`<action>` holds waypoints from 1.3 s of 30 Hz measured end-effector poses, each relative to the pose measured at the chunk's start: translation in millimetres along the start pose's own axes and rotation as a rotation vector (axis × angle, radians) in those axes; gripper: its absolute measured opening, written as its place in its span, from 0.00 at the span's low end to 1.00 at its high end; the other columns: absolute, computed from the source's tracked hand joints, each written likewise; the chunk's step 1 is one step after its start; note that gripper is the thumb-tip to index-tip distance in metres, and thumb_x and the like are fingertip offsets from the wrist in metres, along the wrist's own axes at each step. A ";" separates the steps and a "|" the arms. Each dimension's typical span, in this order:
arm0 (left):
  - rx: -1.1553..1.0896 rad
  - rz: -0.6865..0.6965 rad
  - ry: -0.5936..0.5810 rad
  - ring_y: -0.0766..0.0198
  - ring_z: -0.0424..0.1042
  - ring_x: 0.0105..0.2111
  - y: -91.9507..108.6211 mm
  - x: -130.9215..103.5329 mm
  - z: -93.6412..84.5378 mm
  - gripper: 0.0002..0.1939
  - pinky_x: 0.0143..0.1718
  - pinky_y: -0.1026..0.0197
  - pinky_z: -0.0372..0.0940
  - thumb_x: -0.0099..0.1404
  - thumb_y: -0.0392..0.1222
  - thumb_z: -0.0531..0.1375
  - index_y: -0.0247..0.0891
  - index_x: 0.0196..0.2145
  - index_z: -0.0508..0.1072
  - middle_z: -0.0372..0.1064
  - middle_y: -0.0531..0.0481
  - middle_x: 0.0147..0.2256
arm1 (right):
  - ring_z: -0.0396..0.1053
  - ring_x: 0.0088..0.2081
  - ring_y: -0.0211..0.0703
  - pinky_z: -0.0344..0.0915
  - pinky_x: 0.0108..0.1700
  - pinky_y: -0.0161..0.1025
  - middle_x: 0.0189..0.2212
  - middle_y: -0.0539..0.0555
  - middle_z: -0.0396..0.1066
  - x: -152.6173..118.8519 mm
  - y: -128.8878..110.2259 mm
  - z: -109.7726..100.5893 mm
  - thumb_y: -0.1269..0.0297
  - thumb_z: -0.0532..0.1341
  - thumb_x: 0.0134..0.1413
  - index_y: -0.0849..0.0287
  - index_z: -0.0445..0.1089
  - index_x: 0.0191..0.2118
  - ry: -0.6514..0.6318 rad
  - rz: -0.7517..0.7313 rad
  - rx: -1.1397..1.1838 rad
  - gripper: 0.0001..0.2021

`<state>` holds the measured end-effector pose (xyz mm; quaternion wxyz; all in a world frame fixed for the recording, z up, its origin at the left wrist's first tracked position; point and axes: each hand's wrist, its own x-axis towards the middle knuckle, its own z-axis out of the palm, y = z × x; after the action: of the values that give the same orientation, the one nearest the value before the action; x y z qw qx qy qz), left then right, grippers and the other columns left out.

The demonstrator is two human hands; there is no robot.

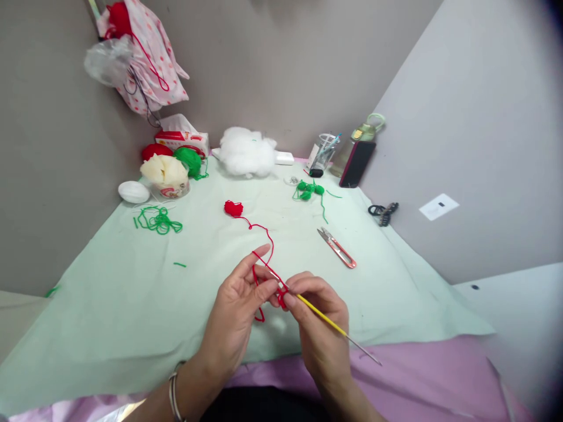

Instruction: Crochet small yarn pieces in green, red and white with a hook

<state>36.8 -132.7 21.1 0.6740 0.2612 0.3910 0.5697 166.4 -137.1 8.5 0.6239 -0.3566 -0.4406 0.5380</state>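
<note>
**Crochet seemingly in its early stage**

Red yarn (233, 208) lay unworked beyond the left hand (231, 313), whose grip pinched a small red piece (282, 298) above the near-middle tabletop (167, 310). The right hand's (325, 331) grip was closed around a yellow-handled hook (321, 315), slanting near right to far left, working tip far left.
</note>
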 end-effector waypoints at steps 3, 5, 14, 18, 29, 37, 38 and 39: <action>0.016 0.063 -0.034 0.67 0.72 0.34 -1.1 -0.5 0.8 0.31 0.38 0.64 0.68 0.63 0.40 0.72 0.47 0.62 0.72 0.72 0.55 0.34 | 0.73 0.33 0.36 0.72 0.36 0.34 0.32 0.48 0.74 1.4 1.1 2.5 0.71 0.72 0.57 0.51 0.79 0.35 0.039 -0.057 -0.009 0.05; 0.045 0.112 -0.066 0.66 0.73 0.35 -1.4 -2.6 0.8 0.29 0.40 0.63 0.70 0.64 0.39 0.71 0.48 0.61 0.72 0.72 0.56 0.34 | 0.73 0.33 0.37 0.72 0.35 0.34 0.33 0.49 0.74 0.9 2.0 3.7 0.71 0.71 0.58 0.52 0.79 0.35 0.071 -0.107 -0.060 0.05; 0.099 0.060 -0.065 0.64 0.73 0.37 -6.9 -9.9 -0.9 0.27 0.39 0.63 0.69 0.62 0.45 0.73 0.46 0.57 0.75 0.75 0.53 0.36 | 0.72 0.39 0.44 0.72 0.38 0.39 0.34 0.53 0.73 -3.2 6.6 7.2 0.73 0.69 0.59 0.51 0.79 0.37 0.174 -0.356 -0.291 0.07; 0.008 -0.008 -0.028 0.66 0.71 0.34 -7.3 -8.1 -1.8 0.25 0.37 0.65 0.65 0.61 0.43 0.73 0.45 0.56 0.78 0.73 0.54 0.34 | 0.73 0.39 0.43 0.73 0.37 0.38 0.34 0.53 0.74 -2.6 4.8 9.4 0.72 0.69 0.60 0.50 0.79 0.37 0.143 -0.321 -0.278 0.07; -0.049 -0.034 -0.068 0.66 0.71 0.37 3.5 -10.8 -3.2 0.33 0.45 0.61 0.66 0.63 0.39 0.71 0.47 0.64 0.71 0.70 0.54 0.36 | 0.74 0.34 0.40 0.73 0.37 0.38 0.34 0.52 0.76 5.2 10.1 -5.7 0.62 0.68 0.63 0.51 0.82 0.40 0.055 -0.135 -0.105 0.04; -0.012 0.006 0.003 0.67 0.66 0.36 4.8 -11.6 -4.5 0.30 0.40 0.65 0.62 0.63 0.41 0.71 0.51 0.62 0.74 0.68 0.56 0.35 | 0.77 0.40 0.46 0.74 0.41 0.44 0.39 0.55 0.79 -0.9 -1.3 -8.1 0.75 0.64 0.63 0.46 0.80 0.51 -0.080 -0.497 -0.645 0.18; -0.016 0.005 0.015 0.67 0.65 0.36 4.5 -12.4 -4.2 0.31 0.38 0.65 0.61 0.63 0.42 0.72 0.52 0.62 0.74 0.68 0.56 0.35 | 0.77 0.43 0.49 0.75 0.43 0.45 0.43 0.56 0.80 -2.4 -0.2 -9.0 0.78 0.65 0.61 0.43 0.79 0.55 -0.086 -0.594 -0.754 0.23; -0.022 -0.008 0.025 0.67 0.65 0.36 4.1 -13.2 -3.8 0.31 0.37 0.65 0.61 0.62 0.42 0.72 0.52 0.62 0.74 0.68 0.56 0.35 | 0.78 0.46 0.50 0.75 0.44 0.47 0.47 0.57 0.80 -3.6 1.4 -9.4 0.79 0.66 0.59 0.41 0.77 0.58 -0.081 -0.665 -0.823 0.27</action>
<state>30.8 -145.0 25.3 0.6744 0.2451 0.3939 0.5744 174.5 -140.1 3.2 0.5518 -0.3920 -0.7282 0.1071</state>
